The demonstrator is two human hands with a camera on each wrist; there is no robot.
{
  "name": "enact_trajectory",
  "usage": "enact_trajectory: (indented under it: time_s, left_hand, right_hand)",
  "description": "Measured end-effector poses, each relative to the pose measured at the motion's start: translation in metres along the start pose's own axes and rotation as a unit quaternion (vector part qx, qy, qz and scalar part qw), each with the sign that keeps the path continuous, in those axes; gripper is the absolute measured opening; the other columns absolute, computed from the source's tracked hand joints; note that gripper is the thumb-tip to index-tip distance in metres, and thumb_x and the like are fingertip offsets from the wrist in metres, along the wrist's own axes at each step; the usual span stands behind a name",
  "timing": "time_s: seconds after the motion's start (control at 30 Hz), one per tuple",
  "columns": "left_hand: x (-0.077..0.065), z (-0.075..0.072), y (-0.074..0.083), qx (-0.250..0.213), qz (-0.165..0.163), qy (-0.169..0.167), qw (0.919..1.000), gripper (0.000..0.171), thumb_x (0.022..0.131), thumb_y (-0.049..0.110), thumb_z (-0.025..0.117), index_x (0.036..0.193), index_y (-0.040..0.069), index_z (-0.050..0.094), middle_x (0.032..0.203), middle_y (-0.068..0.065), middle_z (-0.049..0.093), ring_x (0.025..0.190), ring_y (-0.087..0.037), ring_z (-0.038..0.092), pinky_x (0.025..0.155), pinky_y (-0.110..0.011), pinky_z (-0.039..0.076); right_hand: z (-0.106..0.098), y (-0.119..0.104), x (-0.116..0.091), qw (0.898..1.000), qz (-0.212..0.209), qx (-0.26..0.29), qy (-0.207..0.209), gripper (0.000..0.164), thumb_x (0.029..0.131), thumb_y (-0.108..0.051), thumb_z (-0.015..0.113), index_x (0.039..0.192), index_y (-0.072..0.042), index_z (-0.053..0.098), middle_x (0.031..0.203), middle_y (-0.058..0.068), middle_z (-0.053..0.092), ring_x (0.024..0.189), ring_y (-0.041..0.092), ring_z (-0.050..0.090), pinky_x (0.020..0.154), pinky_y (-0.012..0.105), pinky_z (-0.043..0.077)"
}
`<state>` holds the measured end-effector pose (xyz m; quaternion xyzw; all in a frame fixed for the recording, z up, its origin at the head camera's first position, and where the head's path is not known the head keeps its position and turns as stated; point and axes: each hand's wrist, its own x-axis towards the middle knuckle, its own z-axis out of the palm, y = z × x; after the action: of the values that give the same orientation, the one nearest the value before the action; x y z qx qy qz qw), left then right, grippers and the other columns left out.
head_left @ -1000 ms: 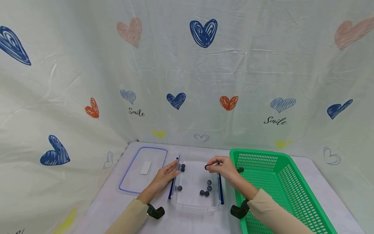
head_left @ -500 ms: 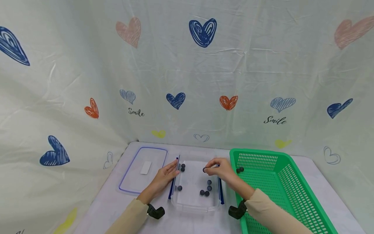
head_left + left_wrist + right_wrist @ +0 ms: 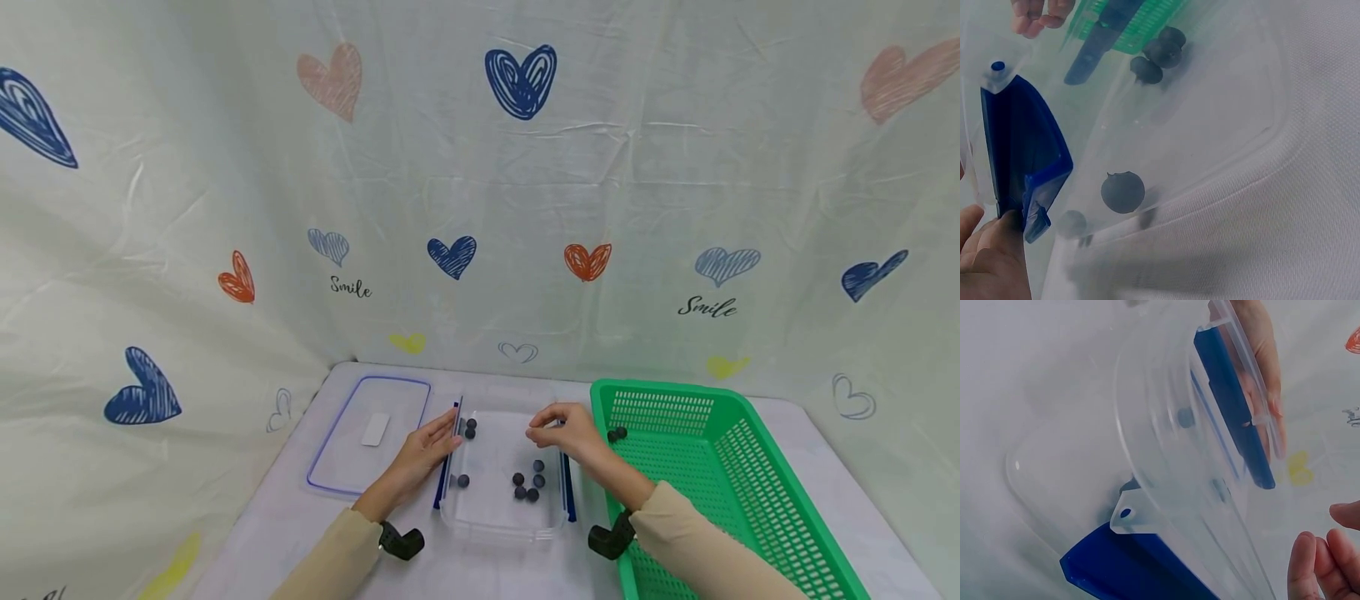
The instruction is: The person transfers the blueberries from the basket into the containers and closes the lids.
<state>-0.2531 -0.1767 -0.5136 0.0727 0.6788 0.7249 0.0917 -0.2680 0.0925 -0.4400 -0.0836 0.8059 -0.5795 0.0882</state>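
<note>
My left hand (image 3: 417,460) rests against the left side of a clear plastic food box (image 3: 502,532) with blue side latches. In the left wrist view its fingers (image 3: 997,253) lie right beside one blue latch (image 3: 1035,150). Over the box's right side, my right hand (image 3: 567,431) hovers with thumb and fingertips slightly apart and nothing between them. Several blueberries lie on the box floor: a cluster near the right, including one blueberry (image 3: 518,479), a pair (image 3: 470,428) at the far left, and a single blueberry (image 3: 463,481) by the left wall.
A green perforated basket (image 3: 705,475) stands right of the box, with a few blueberries (image 3: 617,434) in its far left corner. Left of the box lies a clear lid (image 3: 341,467) with a blue seal and a white label. A heart-patterned curtain (image 3: 645,208) hangs behind the table.
The blueberry pinched in my right hand has been let go and now lies with the right-hand cluster in the box. The right hand moved slightly left, then stayed. The left hand stayed put.
</note>
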Motion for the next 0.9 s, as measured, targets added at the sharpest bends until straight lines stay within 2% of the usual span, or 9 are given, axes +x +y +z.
enact_trajectory:
  time_s: [0.3,0.57,0.7,0.9]
  left_hand:
    - [0.002,0.001,0.001,0.011,-0.001,0.004,0.9999,0.059,0.091,0.015,0.059,0.143,0.008,0.032,0.148,-0.010,0.027,0.134,-0.021,0.026,0.101,-0.024,0.032]
    - [0.000,0.000,0.001,0.001,0.009,0.001,1.0000,0.065,0.088,0.020,0.063,0.143,0.005,0.032,0.147,-0.013,0.027,0.134,-0.023,0.027,0.101,-0.024,0.033]
    - [-0.001,0.001,0.001,0.000,0.011,0.001,0.9999,0.065,0.088,0.020,0.063,0.143,0.005,0.031,0.148,-0.013,0.026,0.134,-0.024,0.026,0.101,-0.024,0.032]
    - [-0.002,0.003,0.003,-0.001,0.005,0.004,1.0000,0.062,0.090,0.017,0.061,0.143,0.006,0.032,0.148,-0.012,0.026,0.134,-0.023,0.026,0.101,-0.023,0.031]
  right_hand:
    - [-0.009,-0.002,0.001,1.000,0.000,0.015,0.001,0.013,0.079,-0.010,0.071,0.087,0.000,0.067,0.086,0.010,0.064,0.072,0.026,0.065,0.077,0.037,0.053]
    - [-0.022,-0.004,-0.001,1.000,0.002,0.029,0.010,0.016,0.078,-0.014,0.074,0.088,-0.003,0.069,0.092,0.009,0.063,0.075,0.025,0.065,0.080,0.041,0.051]
    - [-0.032,-0.004,-0.002,0.999,-0.004,0.045,0.012,0.019,0.079,-0.012,0.073,0.093,0.000,0.068,0.094,0.011,0.063,0.082,0.032,0.064,0.083,0.045,0.050]
    - [-0.047,-0.003,-0.005,0.998,-0.007,0.067,0.020,0.025,0.080,-0.011,0.071,0.098,0.004,0.064,0.099,0.015,0.061,0.084,0.032,0.064,0.078,0.039,0.054]
